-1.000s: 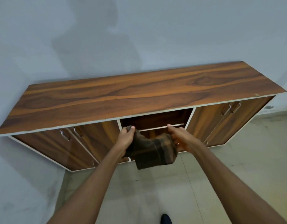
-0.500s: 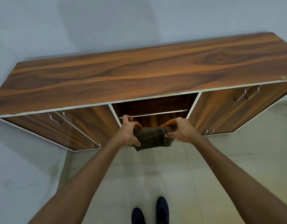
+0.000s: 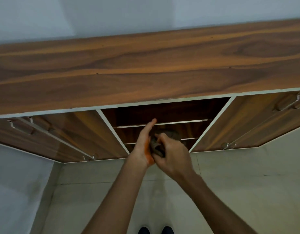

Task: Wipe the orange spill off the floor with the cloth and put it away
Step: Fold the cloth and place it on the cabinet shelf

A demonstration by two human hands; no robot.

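Step in hand, as judged: stowing the cloth [image 3: 156, 147]. It is best kept tightly bunched and pushed well back on a shelf [image 3: 179, 122], clear of its front edge. The cloth sits between both hands, before the open middle bay [image 3: 179, 110]. The right hand [image 3: 172, 156] curls round it; the left hand [image 3: 143, 146] lies straight-fingered against it, palm orange-stained.

Soft, dimmish indoor light, and the whole frame is a touch soft. The cabinet top [image 3: 145, 73] takes a warm sheen and bows toward both side edges, wide-angle stretch. Its open middle compartment [image 3: 171, 110] sinks into shadow. Left hand [image 3: 143, 146], right hand [image 3: 174, 157] and the cloth [image 3: 155, 146] smear slightly with blur.
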